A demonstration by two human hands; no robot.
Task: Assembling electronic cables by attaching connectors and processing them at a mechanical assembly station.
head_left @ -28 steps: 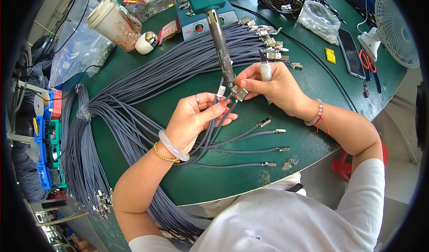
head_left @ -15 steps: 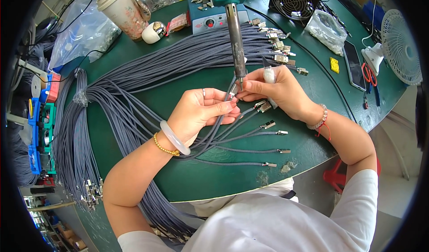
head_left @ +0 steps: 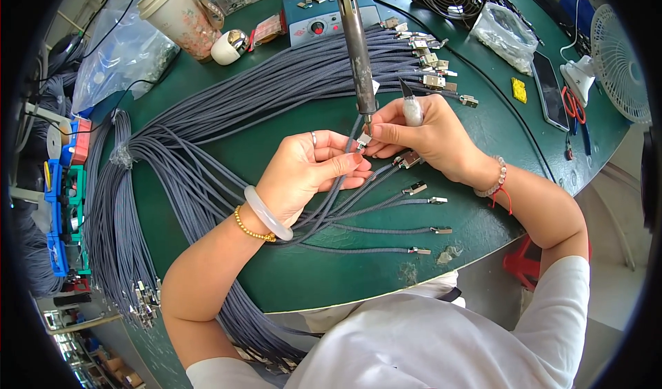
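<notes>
Grey braided cable (head_left: 336, 190) is pinched in your left hand (head_left: 303, 165), its metal plug (head_left: 363, 141) near the tip of the soldering iron (head_left: 357, 58). Your right hand (head_left: 438, 137) grasps a white-handled knife (head_left: 412, 111); whether its fingertips touch the plug, I cannot tell.

This is an electronics workshop, shown by the soldering iron (head_left: 356, 58), bundled cables (head_left: 262, 78) and plastic parts bins (head_left: 55, 213).

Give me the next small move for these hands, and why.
Probably best to steady the small connector with the left hand: it sits close to the tip of the soldering iron, and the right hand, its fingertips also near, holds a knife too.
</notes>
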